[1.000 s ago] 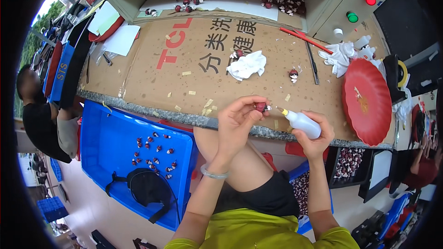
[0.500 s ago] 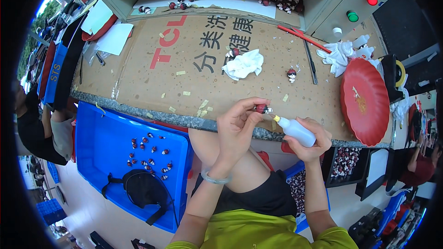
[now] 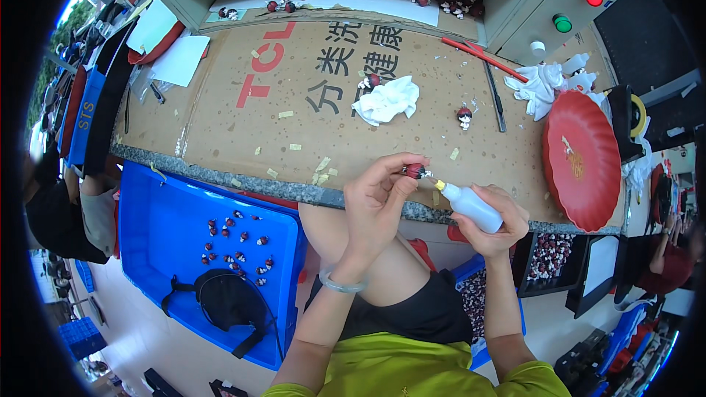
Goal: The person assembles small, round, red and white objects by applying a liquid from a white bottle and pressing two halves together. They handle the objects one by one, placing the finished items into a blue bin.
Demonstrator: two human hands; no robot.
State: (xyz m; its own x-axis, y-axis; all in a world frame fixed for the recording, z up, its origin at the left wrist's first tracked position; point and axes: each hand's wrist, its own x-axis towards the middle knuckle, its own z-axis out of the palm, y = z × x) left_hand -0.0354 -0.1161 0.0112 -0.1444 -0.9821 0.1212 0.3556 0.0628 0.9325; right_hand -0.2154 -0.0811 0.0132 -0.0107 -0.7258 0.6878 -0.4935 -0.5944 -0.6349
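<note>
Between the thumb and fingers of my left hand [image 3: 373,202] is a small figurine [image 3: 415,170] with a dark red head, held just above the bench's near edge. My right hand [image 3: 501,220] is wrapped round a white squeeze bottle [image 3: 474,208] with a yellow collar and a thin needle tip. That tip points left at the figurine's pale lower end; whether they touch is too small to tell. On the cardboard ahead stands another figurine [image 3: 464,118]. Left of it lies a crumpled white tissue [image 3: 387,101] with one more figurine [image 3: 370,81] behind it.
Many figurines fill the grey machine [image 3: 507,0] at the back. A red scalloped dish [image 3: 583,165] sits at right, near a black pen-like tool [image 3: 496,99] and a red stick [image 3: 482,59]. Below left, a blue bin [image 3: 173,250] holds several figurines and a black round item [image 3: 232,301].
The figurine in my left hand has tilted slightly, and the bottle's tip sits a touch apart from where it was. Otherwise both hands hold nearly the same place.
</note>
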